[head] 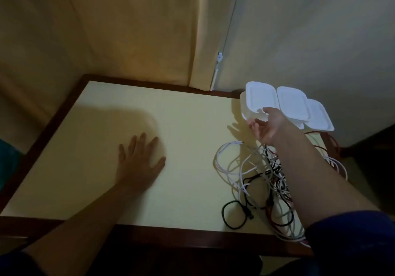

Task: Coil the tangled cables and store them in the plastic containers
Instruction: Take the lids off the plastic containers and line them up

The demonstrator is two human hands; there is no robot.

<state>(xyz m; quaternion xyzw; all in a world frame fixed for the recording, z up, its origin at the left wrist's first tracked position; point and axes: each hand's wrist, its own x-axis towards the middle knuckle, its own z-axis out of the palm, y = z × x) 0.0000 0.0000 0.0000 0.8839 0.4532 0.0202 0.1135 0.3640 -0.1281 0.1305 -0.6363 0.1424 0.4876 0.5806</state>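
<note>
Cables [265, 179] lie in one loose tangle on the right part of the table [106, 190], near its front edge. Most are thin white cords with a smooth round section; some black ones and a few red ones run through them, and a dark cord makes a separate loop at the front left of the heap, ending in a small dark plug. Where each cord starts and ends I cannot tell, because the right forearm crosses over the heap and hides its middle and right side.

Three plastic containers [290, 105] stand behind the tangle at the far right corner of the table, close to the wall. They are white, slightly glossy, rectangular with rounded corners, and each has a flat lid with a raised rim. They overlap one another, so their lower walls are mostly hidden, and the picture is too blurred there to say whether they are stacked or only side by side.

The right hand [267, 126] reaches to the nearest container: the thumb lies on the front edge of its lid and the fingers curl under its front wall, so the hand grips it. The left hand [139, 162] rests flat on the bare table top, palm down, fingers straight and spread, holding nothing.

The table top is pale yellow and matt, with a dark brown wooden frame. Behind it hangs a yellowish curtain [128, 30] in soft folds. Dark blue sleeves are cut off at the lower edge.
</note>
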